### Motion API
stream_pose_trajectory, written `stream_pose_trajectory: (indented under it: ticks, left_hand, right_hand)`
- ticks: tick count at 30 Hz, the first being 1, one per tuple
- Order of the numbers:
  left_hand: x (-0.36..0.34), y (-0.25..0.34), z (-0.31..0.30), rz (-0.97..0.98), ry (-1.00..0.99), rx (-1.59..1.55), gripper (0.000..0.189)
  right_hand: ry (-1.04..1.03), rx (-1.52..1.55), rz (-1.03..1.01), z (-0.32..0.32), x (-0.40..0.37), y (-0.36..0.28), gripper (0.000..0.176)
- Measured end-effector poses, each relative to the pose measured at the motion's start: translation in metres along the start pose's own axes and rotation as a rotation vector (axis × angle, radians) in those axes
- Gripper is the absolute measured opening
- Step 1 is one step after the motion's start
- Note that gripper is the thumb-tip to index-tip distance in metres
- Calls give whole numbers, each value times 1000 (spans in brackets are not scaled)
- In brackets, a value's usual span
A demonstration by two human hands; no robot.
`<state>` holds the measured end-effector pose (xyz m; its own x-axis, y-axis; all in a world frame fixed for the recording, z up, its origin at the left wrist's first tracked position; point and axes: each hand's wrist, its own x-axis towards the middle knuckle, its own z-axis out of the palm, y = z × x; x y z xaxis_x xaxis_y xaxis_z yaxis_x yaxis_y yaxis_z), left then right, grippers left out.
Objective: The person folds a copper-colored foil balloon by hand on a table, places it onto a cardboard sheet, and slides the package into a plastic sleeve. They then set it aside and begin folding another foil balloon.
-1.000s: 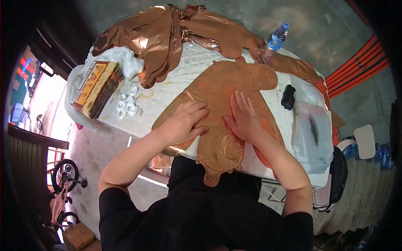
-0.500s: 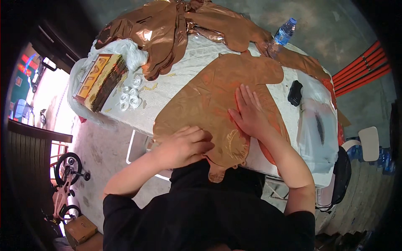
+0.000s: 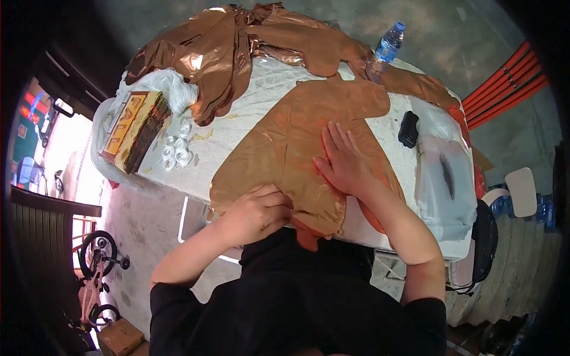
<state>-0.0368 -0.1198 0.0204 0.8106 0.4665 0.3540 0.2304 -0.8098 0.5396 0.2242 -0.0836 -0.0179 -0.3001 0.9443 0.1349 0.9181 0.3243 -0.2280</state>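
A flat, deflated copper-coloured foil balloon (image 3: 291,139) lies across the near half of the table, its lower tab (image 3: 307,240) hanging over the front edge against my black clothing. My left hand (image 3: 260,215) is at the balloon's lower left edge, fingers curled and closed on the foil; the fingertips are partly hidden. Flat on the middle right of the balloon rests my right hand (image 3: 344,161), fingers stretched out and holding nothing. The foil is creased between the two hands, near the front edge.
More copper foil balloons (image 3: 219,53) are heaped along the far edge. A yellow-brown box (image 3: 133,127) and white ribbon rolls (image 3: 177,151) are at left. A water bottle (image 3: 390,43), a black object (image 3: 408,129) and a plastic bag (image 3: 442,178) sit at right.
The view has shifted slightly. The balloon's lower end has bent and creased, and the shiny wrinkled patch there no longer shows. Both hands keep about the same places on the foil.
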Motion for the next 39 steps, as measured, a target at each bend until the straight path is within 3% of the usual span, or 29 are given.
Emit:
stream_pose_trajectory:
  ticks: [3,5,8,15,21,24,26,27,29,31,33,37,39]
  left_hand:
    - [11,8,-23,45,-105,-89,15]
    - [20,5,-35,-81,-206,-262,17]
    - [50,-14,-41,-178,-228,-201,21]
    - [141,-103,0,-87,17,191,16]
    - [196,-140,42,69,31,158,16]
    - [200,-147,52,-13,112,41,17]
    - [197,-148,55,1,115,48,18]
    - [196,-147,54,14,125,63,18]
    - [195,-147,54,9,117,55,20]
    - [196,-146,53,5,111,46,22]
    - [195,-144,54,12,130,81,23]
    - [197,-148,57,65,169,90,24]
    - [197,-149,54,24,109,60,24]
  right_hand:
    - [16,-2,-1,2,0,1,69]
    - [52,-12,-22,5,-1,1,69]
    - [80,-10,-22,8,-1,2,69]
    - [28,8,27,4,-1,-2,69]
    - [38,15,19,-2,0,-6,73]
    - [13,22,21,0,-4,-4,76]
    - [251,-37,-62,7,-10,-3,64]
    - [252,-35,-56,-9,-13,-7,64]
    - [-167,65,72,-55,-22,-13,43]
    - [119,239,179,-61,-43,6,30]
    - [147,16,363,-63,-63,34,32]
    - [95,-124,486,-73,-91,41,32]
    - [-51,50,676,-75,-89,43,26]
